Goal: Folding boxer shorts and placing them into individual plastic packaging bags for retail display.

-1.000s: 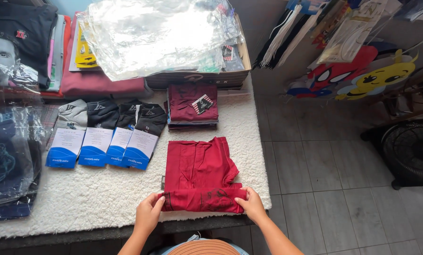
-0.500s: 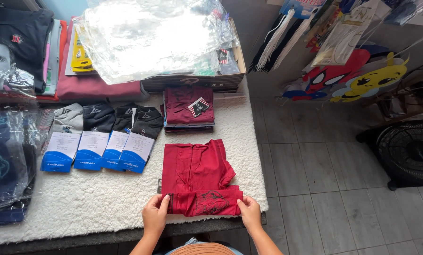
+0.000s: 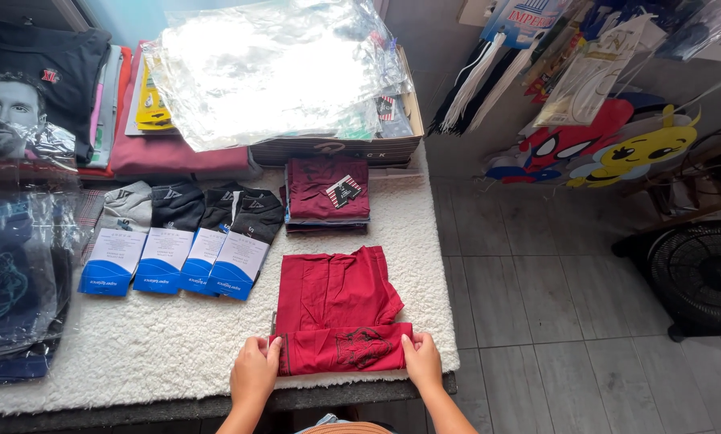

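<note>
At the table (image 3: 175,354) edge, left hand (image 3: 254,374) and right hand (image 3: 423,362) press curled fingers on the folded red shirt (image 3: 336,309); socks (image 3: 191,241) lie nearby.

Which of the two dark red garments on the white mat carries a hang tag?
The folded stack at the far edge, by the cardboard box, has the tag. The red shirt under the left hand and right hand shows none.

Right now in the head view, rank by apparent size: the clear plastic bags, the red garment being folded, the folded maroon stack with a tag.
1. clear plastic bags
2. red garment, both hands on its near fold
3. folded maroon stack, farther away, so unsure
</note>
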